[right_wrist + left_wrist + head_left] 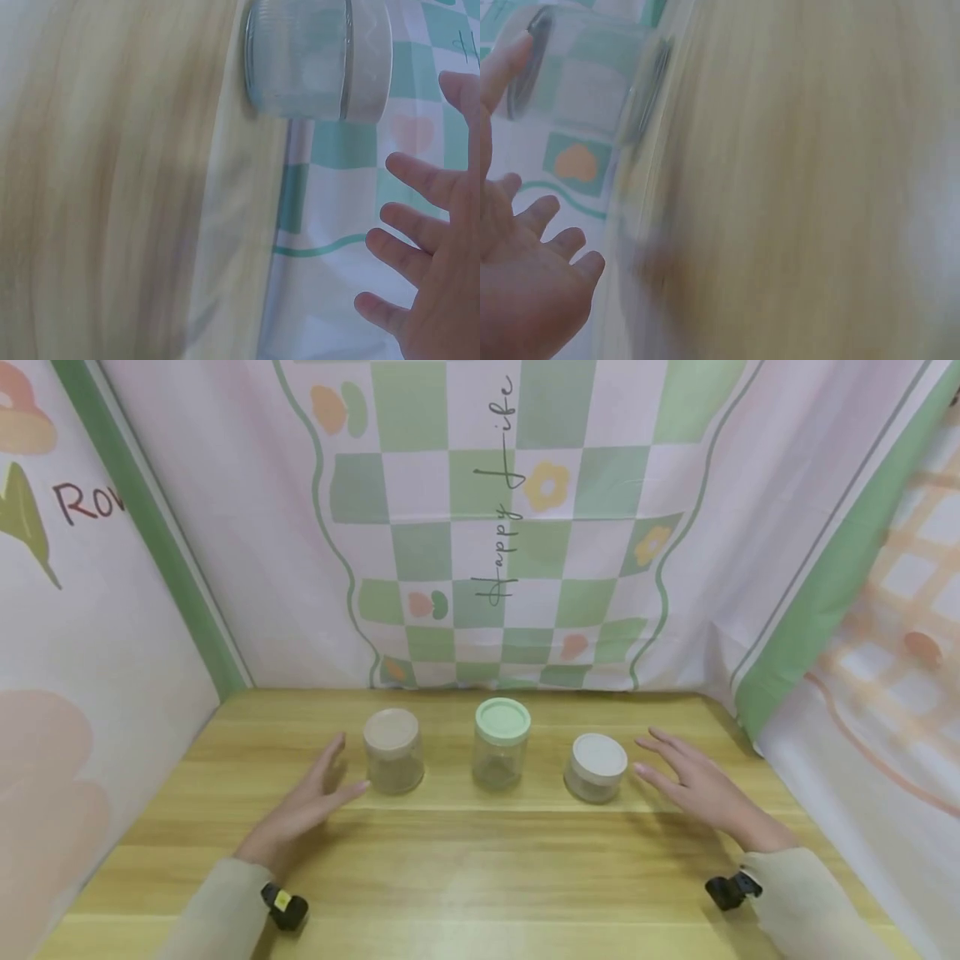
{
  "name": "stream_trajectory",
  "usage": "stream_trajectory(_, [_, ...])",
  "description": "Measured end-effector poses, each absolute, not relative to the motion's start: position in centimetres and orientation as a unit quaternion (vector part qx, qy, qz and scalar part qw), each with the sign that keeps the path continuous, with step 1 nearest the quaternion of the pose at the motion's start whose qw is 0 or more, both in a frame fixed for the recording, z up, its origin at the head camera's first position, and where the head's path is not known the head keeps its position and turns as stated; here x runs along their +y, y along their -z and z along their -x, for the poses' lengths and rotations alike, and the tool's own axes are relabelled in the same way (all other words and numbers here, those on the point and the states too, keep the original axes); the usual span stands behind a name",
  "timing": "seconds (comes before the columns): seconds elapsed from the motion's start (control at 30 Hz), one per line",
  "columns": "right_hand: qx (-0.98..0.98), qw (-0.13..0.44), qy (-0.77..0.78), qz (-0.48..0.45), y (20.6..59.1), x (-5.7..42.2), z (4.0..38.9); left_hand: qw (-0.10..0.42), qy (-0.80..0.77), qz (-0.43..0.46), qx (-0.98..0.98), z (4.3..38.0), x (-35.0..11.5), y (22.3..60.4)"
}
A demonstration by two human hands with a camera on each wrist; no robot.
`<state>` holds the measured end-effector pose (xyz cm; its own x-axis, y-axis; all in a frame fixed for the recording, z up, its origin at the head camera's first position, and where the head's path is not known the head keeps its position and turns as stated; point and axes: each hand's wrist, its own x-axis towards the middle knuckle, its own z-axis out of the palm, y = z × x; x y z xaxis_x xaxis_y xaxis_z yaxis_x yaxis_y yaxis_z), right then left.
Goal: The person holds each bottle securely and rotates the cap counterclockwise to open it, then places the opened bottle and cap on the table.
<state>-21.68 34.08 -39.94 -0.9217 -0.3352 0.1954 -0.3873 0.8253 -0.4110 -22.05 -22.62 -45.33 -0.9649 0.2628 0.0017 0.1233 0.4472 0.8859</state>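
Three lidded clear jars stand in a row on the wooden table. At the left is a jar with a beige lid (393, 752); my left hand (306, 803) is beside it, fingers spread and holding nothing. A taller jar with a mint-green lid (501, 743) stands in the middle. The short jar with a white lid (596, 768) is on the right, with my right hand (701, 789) just to its right, fingers apart. In the right wrist view a gap shows between the right hand (439, 225) and the short jar (319, 60). The left wrist view shows the left hand (532, 270) near a clear jar (585, 71).
The wooden table (465, 868) reaches back to a checkered cloth (491, 527) hanging behind the jars. Printed curtains hang at the left (105, 635) and right (862, 693). Each wrist wears a small black camera.
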Motion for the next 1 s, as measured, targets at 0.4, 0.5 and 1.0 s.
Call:
stream_trajectory(0.4, [-0.941, 0.092, -0.232, -0.230, 39.0, 32.0, 21.9, 0.061, -0.568, -0.096, 0.815, 23.6, -19.6, 46.1])
stream_trajectory(0.5, [-0.938, 0.095, -0.235, -0.238, 38.7, 31.3, 22.0, 0.054, -0.586, -0.093, 0.803, 23.8, -19.0, 46.2])
stream_trajectory(1.0, [-0.930, 0.082, -0.248, -0.260, 37.9, 27.5, 23.1, 0.032, -0.621, -0.051, 0.782, 25.1, -16.9, 46.6])
